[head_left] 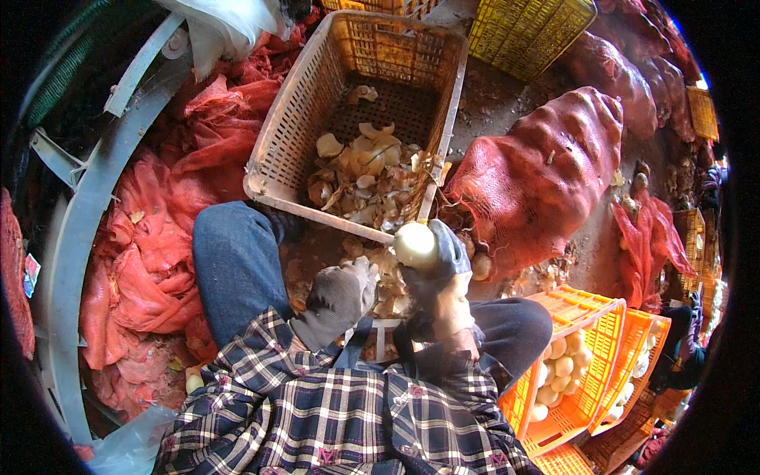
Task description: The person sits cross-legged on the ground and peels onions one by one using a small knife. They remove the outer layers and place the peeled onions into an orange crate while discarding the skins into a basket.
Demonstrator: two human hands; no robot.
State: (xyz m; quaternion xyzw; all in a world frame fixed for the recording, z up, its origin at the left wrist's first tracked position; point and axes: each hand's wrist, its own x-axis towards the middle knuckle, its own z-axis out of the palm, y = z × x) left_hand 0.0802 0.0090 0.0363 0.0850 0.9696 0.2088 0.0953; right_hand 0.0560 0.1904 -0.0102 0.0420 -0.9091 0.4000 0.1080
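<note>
A peeled white onion [414,244] is gripped in my right hand [444,270], which wears a dark glove with a pale cuff. It is by the near right corner of a dirty orange plastic crate [282,148]. Inside that crate lie onion skins and outer layers [368,172]. Lower and to the left is my left hand [338,297] in a grey knit glove. Its fingers are curled and turned away, so I cannot see whether anything is inside them. Loose onion skins [401,303] lie below, between my knees.
A full red mesh sack [546,172] lies right of the crate, with unpeeled onions [481,265] at its open end. An orange crate [585,368] of peeled onions stands by my right knee. Red netting [178,237] and a metal frame [80,249] are at left. A yellow crate [522,41] stands behind.
</note>
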